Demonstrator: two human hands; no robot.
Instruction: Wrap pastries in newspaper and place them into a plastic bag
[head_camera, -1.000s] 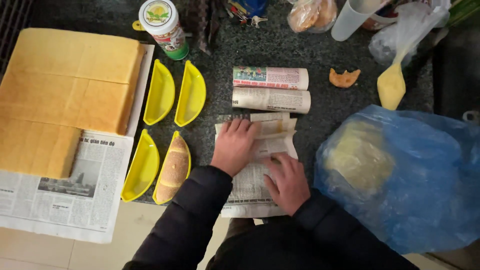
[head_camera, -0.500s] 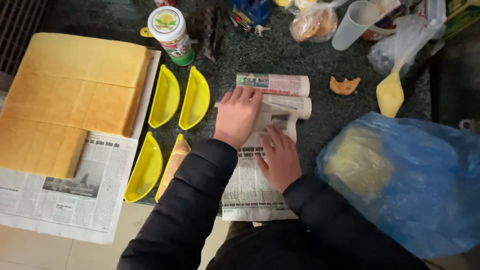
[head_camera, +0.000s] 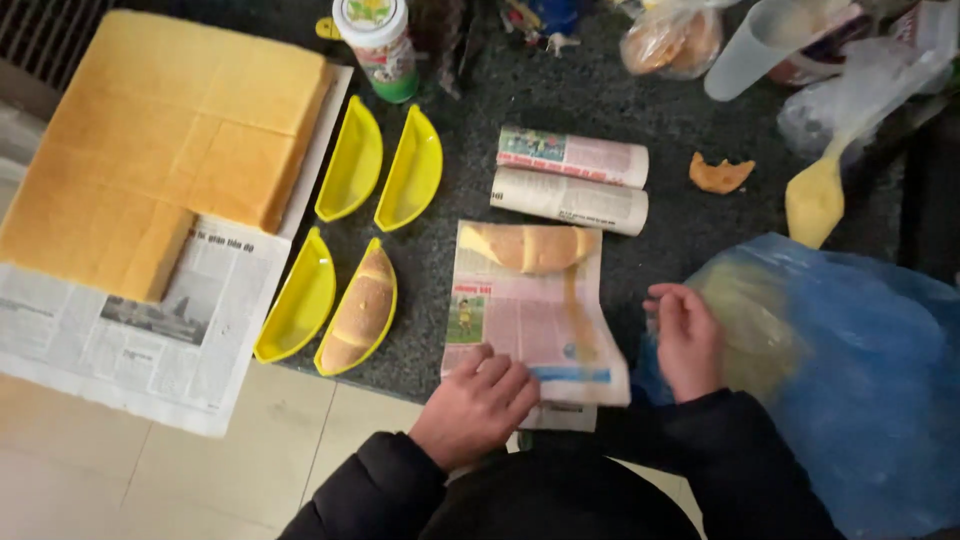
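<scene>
At the bottom centre of the frame the left hand (head_camera: 480, 405), in a dark padded sleeve, rests with loosely curled fingers on the near edge of a flat sheet of printed newspaper (head_camera: 535, 320); it presses the sheet and grips nothing. To lower right of centre the right hand (head_camera: 688, 340) lies open, fingers spread, holding nothing, at the edge of a large crumpled blue plastic bag (head_camera: 850, 380) and just beside the sheet. At the far end of the sheet lies a half-round golden filled bun (head_camera: 528, 246). Beyond it, at upper centre, two rolled newspaper parcels (head_camera: 570, 178) lie side by side on the dark speckled stone counter (head_camera: 660, 110). Left of centre stand four yellow half-moon plastic trays (head_camera: 352, 240); the nearest right one holds a bun, the others show nothing inside. Upper left, a large yellow sponge cake slab (head_camera: 160, 140) rests on spread newspaper. A white-lidded green jar (head_camera: 378, 45) stands at the top.
</scene>
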